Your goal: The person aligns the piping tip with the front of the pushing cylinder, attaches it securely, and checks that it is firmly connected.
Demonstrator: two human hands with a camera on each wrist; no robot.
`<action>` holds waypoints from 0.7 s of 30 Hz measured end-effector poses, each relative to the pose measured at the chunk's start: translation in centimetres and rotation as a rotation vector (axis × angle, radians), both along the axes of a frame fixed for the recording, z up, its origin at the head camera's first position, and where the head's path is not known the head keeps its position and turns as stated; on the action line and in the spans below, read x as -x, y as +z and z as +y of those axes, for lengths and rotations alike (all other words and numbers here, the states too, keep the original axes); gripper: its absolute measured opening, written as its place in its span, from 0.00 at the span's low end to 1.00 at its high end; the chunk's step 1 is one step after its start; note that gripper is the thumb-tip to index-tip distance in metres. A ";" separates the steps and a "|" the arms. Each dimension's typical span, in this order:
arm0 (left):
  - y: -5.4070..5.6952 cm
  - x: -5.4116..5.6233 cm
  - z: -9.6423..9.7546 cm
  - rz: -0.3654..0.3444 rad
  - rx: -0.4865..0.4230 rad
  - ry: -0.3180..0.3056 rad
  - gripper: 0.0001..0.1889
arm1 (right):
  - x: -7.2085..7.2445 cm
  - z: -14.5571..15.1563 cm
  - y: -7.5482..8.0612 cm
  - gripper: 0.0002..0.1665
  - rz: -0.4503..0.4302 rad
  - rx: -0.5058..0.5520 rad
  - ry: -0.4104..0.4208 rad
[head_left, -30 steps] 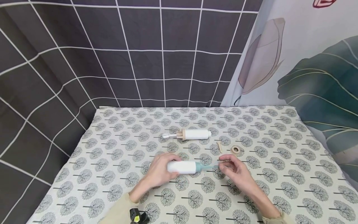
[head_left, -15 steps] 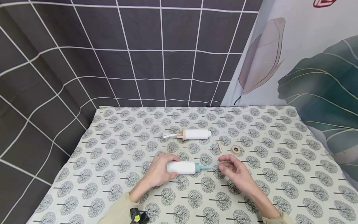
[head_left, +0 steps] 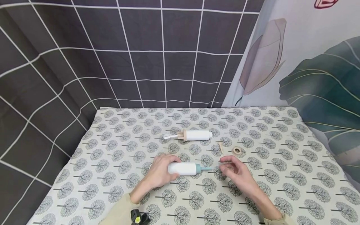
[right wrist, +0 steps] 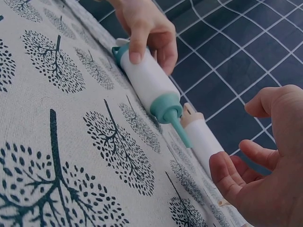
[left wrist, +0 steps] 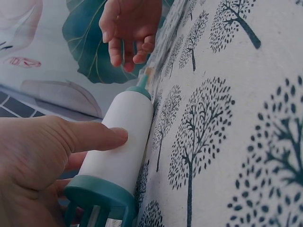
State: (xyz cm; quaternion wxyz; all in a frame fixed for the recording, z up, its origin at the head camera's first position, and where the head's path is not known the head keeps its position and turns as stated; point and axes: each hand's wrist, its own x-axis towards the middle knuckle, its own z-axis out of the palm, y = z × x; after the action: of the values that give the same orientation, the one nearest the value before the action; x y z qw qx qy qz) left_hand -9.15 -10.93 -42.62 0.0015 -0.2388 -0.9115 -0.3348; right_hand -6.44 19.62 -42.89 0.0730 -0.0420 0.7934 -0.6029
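Observation:
My left hand (head_left: 161,170) grips a white syringe-like tube (head_left: 182,168) around its body, thumb on the near side. The tube lies level, close over the cloth, its teal nozzle (head_left: 206,168) directed to the right. In the left wrist view a teal flange (left wrist: 102,191) with prongs shows at its back end. To the right of the nozzle is my right hand (head_left: 237,172), a small gap away. Its fingers are loosely bent, thumb apart from them, and the right wrist view shows nothing between them.
Farther back lies a similar white tube (head_left: 197,135) with a beige flange and a white plunger pointing left. A small beige nozzle (head_left: 220,147) and a beige ring (head_left: 237,150) lie right of it. Tree-print cloth (head_left: 112,193) covers the table; a dark grid curtain (head_left: 143,65) hangs behind.
A second ago the teal nozzle reached nearer to the right fingertips; a wider gap shows now. The tube has shifted very slightly left in the left hand. Both hands have hardly moved.

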 end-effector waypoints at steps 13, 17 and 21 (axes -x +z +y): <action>0.2 -0.1 0.8 0.125 -0.098 0.112 0.25 | -0.1 0.1 0.0 0.22 0.022 0.007 -0.003; 0.7 0.2 1.7 0.223 -0.199 0.158 0.21 | 0.0 0.3 0.1 0.22 0.029 0.000 -0.001; 0.9 0.4 2.8 0.248 -0.275 0.158 0.18 | 0.2 0.5 0.3 0.22 0.048 0.001 0.015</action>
State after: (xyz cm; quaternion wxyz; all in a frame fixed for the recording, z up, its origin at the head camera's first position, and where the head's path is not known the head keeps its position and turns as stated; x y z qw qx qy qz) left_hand -9.60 -8.13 -41.67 0.1728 -0.2038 -0.8659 -0.4230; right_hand -6.60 20.10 -42.60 0.0583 -0.0625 0.7944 -0.6014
